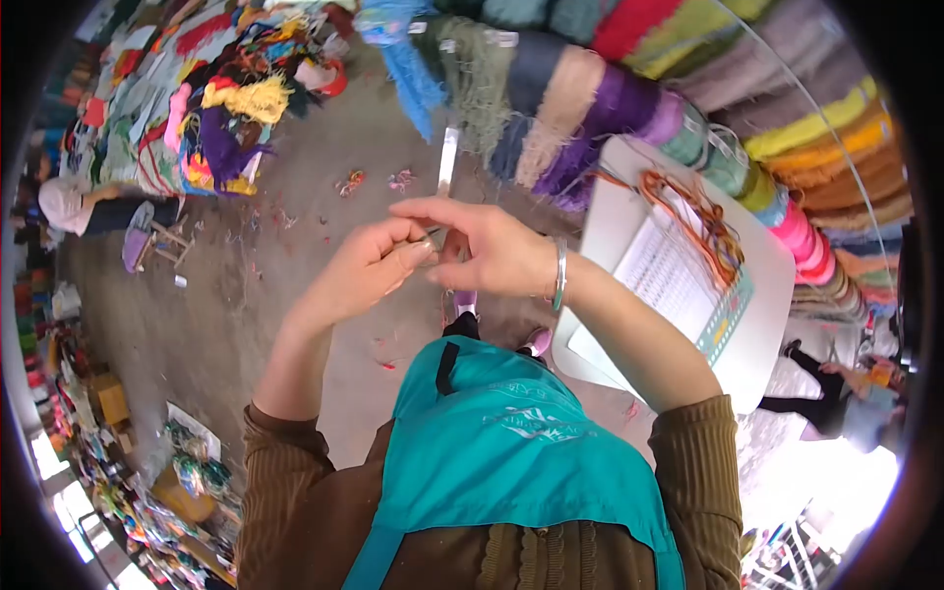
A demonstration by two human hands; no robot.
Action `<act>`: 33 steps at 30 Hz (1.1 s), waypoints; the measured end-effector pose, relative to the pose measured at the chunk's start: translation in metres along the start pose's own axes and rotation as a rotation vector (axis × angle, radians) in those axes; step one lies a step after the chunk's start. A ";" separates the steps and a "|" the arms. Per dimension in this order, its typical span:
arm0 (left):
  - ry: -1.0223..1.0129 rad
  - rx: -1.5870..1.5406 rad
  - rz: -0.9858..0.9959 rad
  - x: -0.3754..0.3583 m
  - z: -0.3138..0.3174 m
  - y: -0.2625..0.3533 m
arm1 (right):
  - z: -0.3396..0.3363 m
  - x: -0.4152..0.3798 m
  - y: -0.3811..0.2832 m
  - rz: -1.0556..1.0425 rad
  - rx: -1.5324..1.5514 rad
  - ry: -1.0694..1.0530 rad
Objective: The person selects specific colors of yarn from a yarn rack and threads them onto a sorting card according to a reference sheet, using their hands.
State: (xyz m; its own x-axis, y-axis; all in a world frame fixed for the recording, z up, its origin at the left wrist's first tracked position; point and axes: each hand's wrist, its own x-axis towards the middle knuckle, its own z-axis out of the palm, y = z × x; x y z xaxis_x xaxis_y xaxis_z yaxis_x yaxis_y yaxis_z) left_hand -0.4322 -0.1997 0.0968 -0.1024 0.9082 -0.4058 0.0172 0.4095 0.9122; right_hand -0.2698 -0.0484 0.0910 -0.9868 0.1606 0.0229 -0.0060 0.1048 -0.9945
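Both hands met chest-high: the left hand and right hand pinched closed on a thin thread, barely visible. It looked light and limp, best gripped near its end.

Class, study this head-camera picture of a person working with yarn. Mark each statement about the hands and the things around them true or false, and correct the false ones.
1. The left hand and right hand meet, fingertips pinched together. True.
2. A bangle sits on the left wrist. False: it is on the right wrist.
3. The person wears a teal apron over brown sleeves. True.
4. The white board carries a printed chart with orange threads lying on it. True.
5. The yarn bundles hanging ahead are all one colour. False: they are many colours, purple, green, yellow and pink among them.
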 end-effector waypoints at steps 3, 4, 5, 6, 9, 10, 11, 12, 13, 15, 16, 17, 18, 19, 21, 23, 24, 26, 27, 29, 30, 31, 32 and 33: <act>-0.104 0.100 0.043 0.007 0.037 0.041 | -0.012 -0.044 -0.002 0.083 0.022 0.177; -0.087 0.100 0.070 0.009 0.050 0.052 | -0.021 -0.060 -0.011 0.114 -0.101 0.177; -0.071 0.097 0.098 0.011 0.063 0.059 | -0.028 -0.076 -0.015 0.111 -0.101 0.204; -0.091 0.111 0.104 0.014 0.072 0.063 | -0.034 -0.092 -0.018 0.092 -0.180 0.231; -0.069 0.210 0.156 0.027 0.094 0.076 | -0.056 -0.135 -0.033 0.017 -0.393 0.411; -0.061 0.185 0.179 0.031 0.102 0.082 | -0.066 -0.149 -0.036 -0.039 -0.510 0.460; -0.055 0.158 0.199 0.036 0.111 0.086 | -0.077 -0.162 -0.041 -0.092 -0.708 0.484; -0.053 0.143 0.248 0.041 0.121 0.091 | -0.088 -0.176 -0.052 -0.117 -0.786 0.502; -0.073 0.149 0.252 0.044 0.133 0.097 | -0.099 -0.189 -0.064 -0.141 -0.869 0.517; -0.151 0.138 0.320 0.049 0.158 0.112 | -0.124 -0.209 -0.071 -0.454 -1.023 0.637; -0.213 0.144 0.317 0.049 0.170 0.121 | -0.133 -0.224 -0.081 -0.406 -0.918 0.651; -0.229 0.149 0.326 0.055 0.179 0.123 | -0.140 -0.240 -0.097 -0.360 -0.619 0.695; -0.280 0.131 0.336 0.064 0.187 0.124 | -0.148 -0.258 -0.113 -0.316 -0.318 0.728; -0.331 0.114 0.344 0.072 0.195 0.124 | -0.168 -0.281 -0.126 -0.438 -0.686 0.624; -0.347 0.128 0.348 0.091 0.208 0.120 | -0.165 -0.317 -0.162 -0.545 0.389 0.839; -0.446 0.088 0.362 0.112 0.221 0.112 | -0.192 -0.383 -0.174 -0.584 0.324 0.824; -0.463 0.090 0.344 0.119 0.231 0.110 | -0.211 -0.417 -0.175 -0.674 0.456 0.824; -0.516 0.101 0.347 0.133 0.256 0.104 | -0.235 -0.479 -0.193 -0.688 0.326 0.569; -0.568 0.090 0.346 0.138 0.272 0.105 | -0.240 -0.514 -0.204 -0.651 0.444 0.526; -0.628 0.038 0.339 0.147 0.309 0.106 | -0.229 -0.554 -0.219 -0.684 0.519 0.701; -0.655 0.042 0.348 0.150 0.330 0.108 | -0.219 -0.567 -0.226 -0.752 0.471 0.920; -0.661 0.065 0.363 0.151 0.352 0.111 | -0.232 -0.604 -0.232 -0.720 0.506 0.872; -0.666 0.089 0.381 0.152 0.374 0.113 | -0.227 -0.619 -0.240 -0.756 0.476 0.897; -0.677 0.087 0.401 0.153 0.395 0.115 | -0.221 -0.634 -0.248 -0.791 0.445 0.921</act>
State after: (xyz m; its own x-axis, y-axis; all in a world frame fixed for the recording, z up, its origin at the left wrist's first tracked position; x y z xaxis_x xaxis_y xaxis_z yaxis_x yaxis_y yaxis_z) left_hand -0.0525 0.0205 0.1171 0.5553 0.8314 -0.0197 0.0055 0.0201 0.9998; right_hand 0.3927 0.0406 0.3460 -0.2173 0.8368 0.5026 -0.7624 0.1761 -0.6227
